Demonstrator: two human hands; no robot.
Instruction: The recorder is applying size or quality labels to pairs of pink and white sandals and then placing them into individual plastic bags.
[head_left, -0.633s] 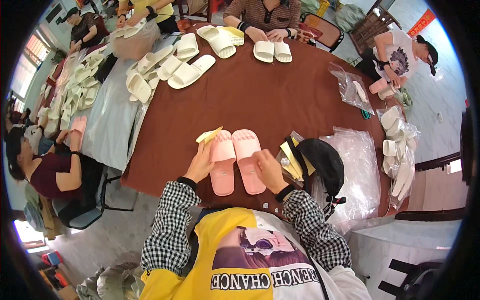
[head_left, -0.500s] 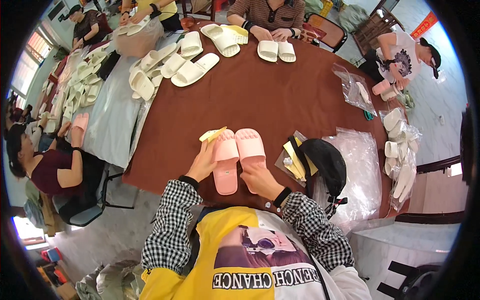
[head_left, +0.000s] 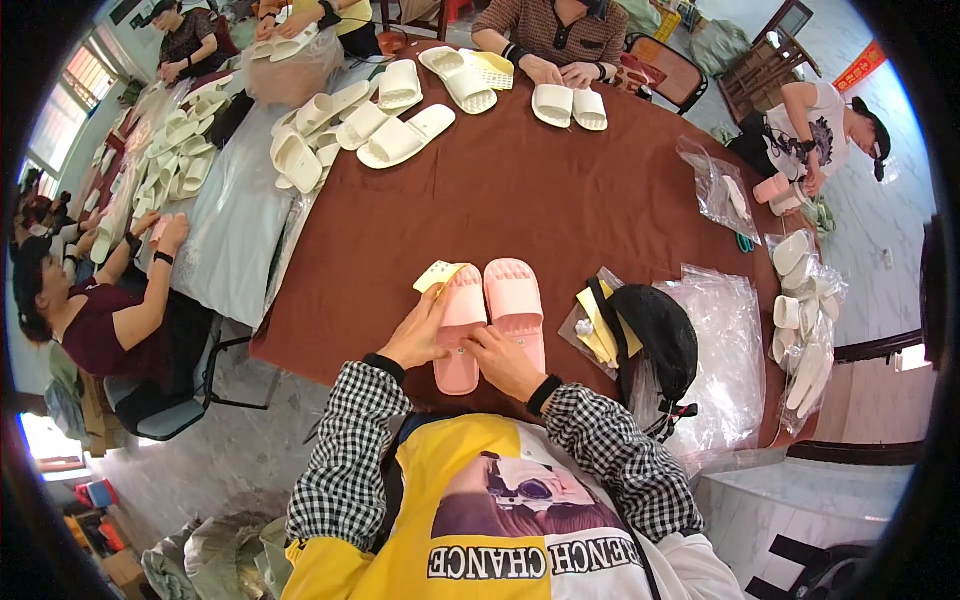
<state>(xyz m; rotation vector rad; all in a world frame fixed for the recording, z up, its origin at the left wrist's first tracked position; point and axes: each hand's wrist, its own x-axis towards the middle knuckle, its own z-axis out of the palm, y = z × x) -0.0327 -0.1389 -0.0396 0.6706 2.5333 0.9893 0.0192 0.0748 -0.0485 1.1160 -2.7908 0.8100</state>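
2 pink slippers (head_left: 490,318) on brown table (head_left: 500,190), left hand (head_left: 418,335) and right hand (head_left: 502,358) touching their near ends

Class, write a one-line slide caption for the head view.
Both hands, left and right, rest on a pink slipper pair at the edge of a brown table, a yellow card beside them.

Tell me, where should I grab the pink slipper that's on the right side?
Probably by its heel end. The right pink slipper lies flat on the brown table, heel toward the person, beside the left pink slipper. The right hand already rests at that near end. Come from the near edge, thumb on top and fingers under the sole; the wide strap is another easy grip.
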